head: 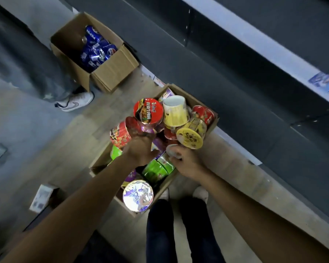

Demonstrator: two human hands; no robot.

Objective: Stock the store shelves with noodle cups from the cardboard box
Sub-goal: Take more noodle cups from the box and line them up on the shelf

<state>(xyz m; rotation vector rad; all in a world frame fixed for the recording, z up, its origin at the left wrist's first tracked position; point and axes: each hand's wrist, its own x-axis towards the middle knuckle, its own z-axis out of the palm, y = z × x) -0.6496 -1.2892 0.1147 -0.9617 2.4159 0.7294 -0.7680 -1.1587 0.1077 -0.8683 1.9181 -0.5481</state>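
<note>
The cardboard box (212, 124) sits on the floor at the person's feet, heaped with noodle cups lying at all angles. The store shelf (254, 42) runs beside it, and none of the shelf in view holds any cups.

The right hand (184, 161) curls round a pale cup (173, 151) near the middle of the pile, just below a yellow cup (191, 135) lying on its side. The left hand (139, 149) reaches in beside a red cup (120, 136). Its fingers are hidden behind its own back, so whether it grips anything cannot be told.

The step looks like picking a cup out with each hand. Because the cups lean on one another, it is best to lift straight up and slowly. That way the yellow cup and the red-lidded cup (148, 112) are less likely to roll over the box wall. Holding each cup by its stiff sidewall, not its foil lid, avoids dents. Taking the top cups first probably keeps the heap steady.
</note>
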